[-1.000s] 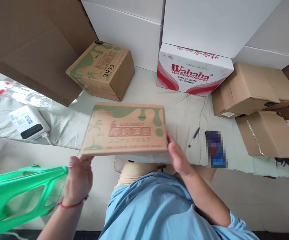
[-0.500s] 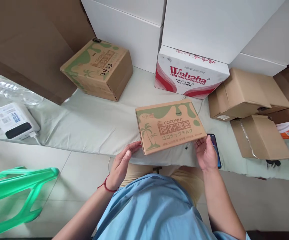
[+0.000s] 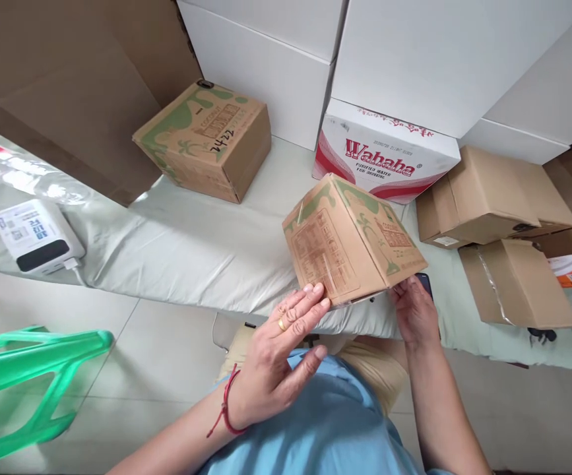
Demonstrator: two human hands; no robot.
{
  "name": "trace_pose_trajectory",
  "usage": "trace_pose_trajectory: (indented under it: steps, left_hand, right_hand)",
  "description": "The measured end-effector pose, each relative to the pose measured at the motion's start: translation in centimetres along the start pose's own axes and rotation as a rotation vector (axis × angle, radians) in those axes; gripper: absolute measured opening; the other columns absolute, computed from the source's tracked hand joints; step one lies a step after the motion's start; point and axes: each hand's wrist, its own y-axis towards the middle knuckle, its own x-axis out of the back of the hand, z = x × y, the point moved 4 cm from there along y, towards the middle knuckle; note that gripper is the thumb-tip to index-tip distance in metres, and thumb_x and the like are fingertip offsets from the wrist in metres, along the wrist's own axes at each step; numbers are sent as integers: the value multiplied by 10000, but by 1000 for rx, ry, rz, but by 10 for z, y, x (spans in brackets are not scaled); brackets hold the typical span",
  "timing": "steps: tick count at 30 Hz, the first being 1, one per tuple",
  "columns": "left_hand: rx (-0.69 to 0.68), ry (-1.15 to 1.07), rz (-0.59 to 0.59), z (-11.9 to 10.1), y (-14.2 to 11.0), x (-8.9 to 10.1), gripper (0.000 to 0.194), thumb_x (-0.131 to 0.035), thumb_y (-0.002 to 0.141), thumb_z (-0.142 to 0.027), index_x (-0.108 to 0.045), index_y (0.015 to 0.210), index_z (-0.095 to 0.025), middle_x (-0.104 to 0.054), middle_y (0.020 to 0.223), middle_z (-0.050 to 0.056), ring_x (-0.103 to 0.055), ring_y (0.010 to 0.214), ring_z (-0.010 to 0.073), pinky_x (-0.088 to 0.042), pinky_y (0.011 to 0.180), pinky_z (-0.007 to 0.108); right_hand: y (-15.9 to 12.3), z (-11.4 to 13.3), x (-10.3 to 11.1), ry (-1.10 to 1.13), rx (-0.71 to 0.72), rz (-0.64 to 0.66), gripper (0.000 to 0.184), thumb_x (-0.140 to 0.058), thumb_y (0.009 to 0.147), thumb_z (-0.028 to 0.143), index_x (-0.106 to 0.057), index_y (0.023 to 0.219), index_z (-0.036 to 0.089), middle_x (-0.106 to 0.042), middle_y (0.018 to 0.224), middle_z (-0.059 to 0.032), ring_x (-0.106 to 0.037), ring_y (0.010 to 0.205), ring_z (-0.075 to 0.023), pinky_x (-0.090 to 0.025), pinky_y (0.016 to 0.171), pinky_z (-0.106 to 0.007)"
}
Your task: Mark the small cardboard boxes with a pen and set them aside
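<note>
A cardboard box [image 3: 349, 244] with a green drip pattern, palm trees and the word COCONUT tilts above the cloth-covered surface, one printed side turned left. My right hand [image 3: 414, 310] grips its lower right corner, with some fingertips hidden behind or under the box. Against the lower left edge rest the fingertips of my left hand [image 3: 286, 356], its fingers extended and the thumb held apart. That hand wears a ring and a red cord bracelet [image 3: 227, 402]. Partly covered by the right hand and box, a dark phone [image 3: 424, 284] lies on the cloth.
A matching coconut box [image 3: 206, 138] marked 2422 stands at the back left. Behind my box is a Wahaha carton [image 3: 389, 152]. Plain cardboard boxes [image 3: 518, 277] stand right. A white power bank [image 3: 38, 234] and plastic bottles [image 3: 43, 178] lie left, above a green stool [image 3: 38, 382].
The box has turned and tipped, so a side panel now shows on its left. My left hand has moved right and up onto its lower edge; the right hand stays at the corner.
</note>
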Motion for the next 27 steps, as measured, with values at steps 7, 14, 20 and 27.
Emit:
trace_pose_trajectory:
  steps: [7,14,20,27]
  left_hand:
    - [238,-145,-150,16,-15,5,531,-728,991,-247,-669,1506,-360,-628,1599,61,-567,1519,306,-462,1282,449]
    - [683,-521,-442,62,-36,10,571,-619,1013,-668,-770,1362,-242,-758,1398,109,-674,1367,327,-504,1221,456]
    - [812,-477,-491,83,-19,32,502,-817,860,-653,-798,1050,-189,-816,1119,87,-760,1051,269,-632,939,343]
    - [979,-846,-708,104,-24,41,352,-746,891,-494,-750,1071,-191,-839,1035,80,-794,898,229,-666,829,347]
  right_hand:
    - [-14,-5,-9,22,-20,-2,387,-894,806,549,-781,1077,297,-797,1192,-23,-723,1131,-234,-562,1097,-481]
    - [-25,-4,-21,-148,88,89,439,-855,872,514,-775,1241,290,-781,1300,-44,-678,1288,-264,-476,1227,-507]
    - [-64,21,-44,-380,287,302,593,-695,1030,384,-547,1604,372,-538,1682,-46,-525,1537,-304,-491,1245,-539]
    - [-127,73,-96,-663,869,611,833,-658,993,159,-344,1707,450,-450,1741,15,-470,1587,-325,-436,1295,-628]
